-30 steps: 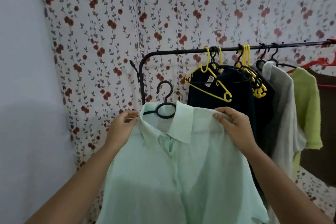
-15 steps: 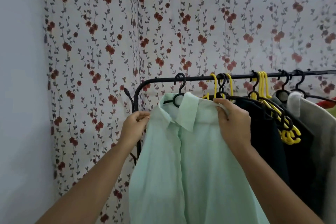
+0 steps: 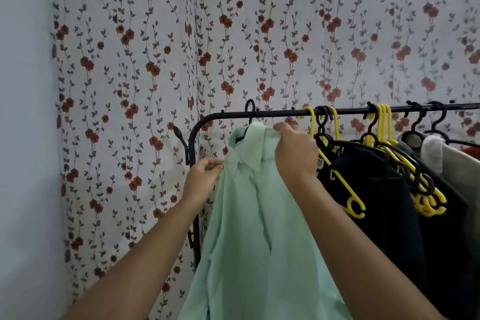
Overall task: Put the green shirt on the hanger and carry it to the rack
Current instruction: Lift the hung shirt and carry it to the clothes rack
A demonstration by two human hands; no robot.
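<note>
Two hands hold one shirt point(image 3: 249, 215). The left hand point(image 3: 202, 179) pinches its shoulder edge in its fingers point(image 3: 217, 163); the right hand point(image 3: 296, 156) curls its fingers round the other shoulder, beside the collar. Between and just above the fingers, one black hanger point(image 3: 250, 109) hooks across the rack point(image 3: 285, 112) rail. Right of the right fingers hang dark garments point(image 3: 376, 202) and yellow hangers point(image 3: 348, 197), too bunched to count.

Reaches up and forward with both bare forearms. Pinches the green shirt point(image 3: 249, 241) at its left shoulder with left hand point(image 3: 204, 176), fingers curled. Grips its collar with right hand point(image 3: 294, 153), held higher.
</note>
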